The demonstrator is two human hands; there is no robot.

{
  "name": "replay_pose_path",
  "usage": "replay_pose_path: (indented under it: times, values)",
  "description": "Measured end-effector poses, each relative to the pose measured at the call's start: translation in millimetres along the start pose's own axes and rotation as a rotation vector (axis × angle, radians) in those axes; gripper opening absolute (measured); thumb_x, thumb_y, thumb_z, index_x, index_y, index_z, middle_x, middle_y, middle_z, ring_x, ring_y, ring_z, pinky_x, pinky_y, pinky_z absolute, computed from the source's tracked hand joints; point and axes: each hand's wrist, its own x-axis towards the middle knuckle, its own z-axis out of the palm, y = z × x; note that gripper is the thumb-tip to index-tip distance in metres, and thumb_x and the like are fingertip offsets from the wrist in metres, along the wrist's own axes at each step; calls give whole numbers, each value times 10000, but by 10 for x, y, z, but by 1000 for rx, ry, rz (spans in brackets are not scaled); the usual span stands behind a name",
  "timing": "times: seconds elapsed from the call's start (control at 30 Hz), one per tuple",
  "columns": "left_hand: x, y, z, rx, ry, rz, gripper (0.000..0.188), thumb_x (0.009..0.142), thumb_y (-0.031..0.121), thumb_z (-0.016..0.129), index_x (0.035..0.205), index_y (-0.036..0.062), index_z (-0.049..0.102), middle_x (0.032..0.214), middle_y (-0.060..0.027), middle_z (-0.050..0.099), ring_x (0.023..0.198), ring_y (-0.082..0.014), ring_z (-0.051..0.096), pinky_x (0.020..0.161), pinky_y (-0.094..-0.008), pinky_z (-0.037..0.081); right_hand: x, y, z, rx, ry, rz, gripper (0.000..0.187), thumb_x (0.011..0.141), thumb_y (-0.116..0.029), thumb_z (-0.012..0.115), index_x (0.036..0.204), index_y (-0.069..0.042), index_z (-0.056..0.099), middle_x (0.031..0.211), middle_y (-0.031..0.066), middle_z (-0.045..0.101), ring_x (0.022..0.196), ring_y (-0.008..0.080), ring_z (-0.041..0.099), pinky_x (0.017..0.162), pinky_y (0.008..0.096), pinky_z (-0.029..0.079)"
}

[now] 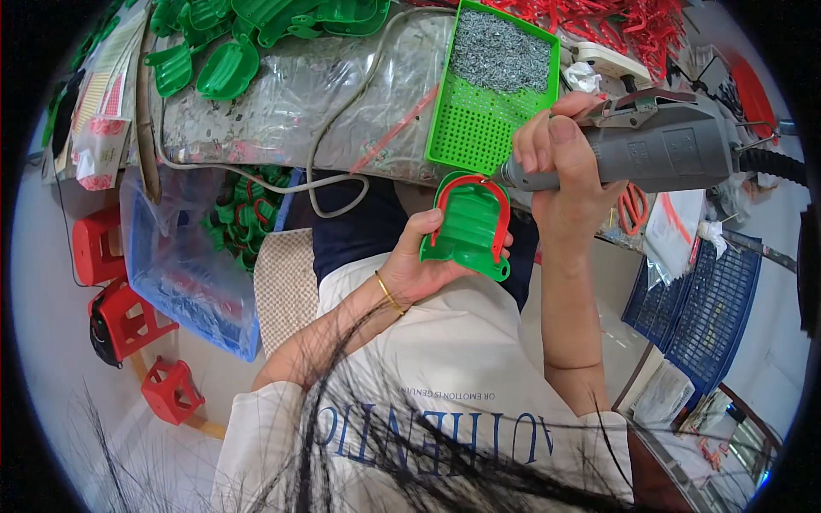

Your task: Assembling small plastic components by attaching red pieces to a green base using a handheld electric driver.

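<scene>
My left hand (417, 261) is closed round a green plastic scoop-shaped part (470, 224), its hollow side facing up. A red U-shaped plastic strip (500, 214) lies along the inside of its rim. In my right hand (566, 154) is a grey electric screwdriver (654, 145), held level with its nose pointing left. The nose ends at the upper right edge of the green part; whether the bit touches a screw there is too small to tell. Just beyond stands a green perforated tray (476, 128) with a heap of small silvery screws (503, 51) at its far end.
Green parts (227, 68) pile up at the far left of the plastic-covered table (282, 120); red strips (624, 26) heap at the far right. A grey cable (329, 128) crosses the table. Left are a blue lined crate (192, 274) and red stools (171, 392); right, blue baskets (705, 299).
</scene>
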Motion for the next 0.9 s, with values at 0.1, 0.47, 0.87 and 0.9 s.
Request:
replay_pose_path:
  times: [0.1, 0.47, 0.87, 0.9]
  values:
    - [-13, 2, 22, 3, 4, 10, 721, 815, 464, 556, 1318, -23, 385, 1221, -225, 524, 1113, -337, 534, 987, -469, 407, -7, 19, -7, -18, -28, 1, 140, 831, -99, 598, 911, -18, 516, 573, 22, 413, 500, 131, 418, 505, 283, 360]
    - [-77, -8, 76, 39, -20, -9, 702, 830, 477, 531, 1304, -25, 404, 1206, -227, 538, 1107, -335, 544, 981, -474, 411, -89, -18, -29, 1, -139, -91, 151, 858, -142, 581, 925, -39, 493, 569, 16, 413, 499, 125, 406, 501, 284, 350]
    - [-47, -6, 18, 7, 22, -25, 687, 837, 476, 493, 1297, -28, 410, 1179, -270, 539, 1057, -353, 566, 950, -468, 433, 352, 136, -357, 8, 64, -121, 129, 826, 5, 576, 944, 18, 526, 652, 17, 455, 563, 125, 445, 573, 292, 397]
    - [-47, 0, 18, 10, 31, -24, 684, 838, 473, 494, 1299, -26, 408, 1178, -270, 539, 1058, -353, 565, 949, -468, 434, 371, 204, -373, 5, 66, -122, 129, 826, 5, 576, 944, 18, 526, 652, 17, 455, 563, 125, 445, 573, 292, 397]
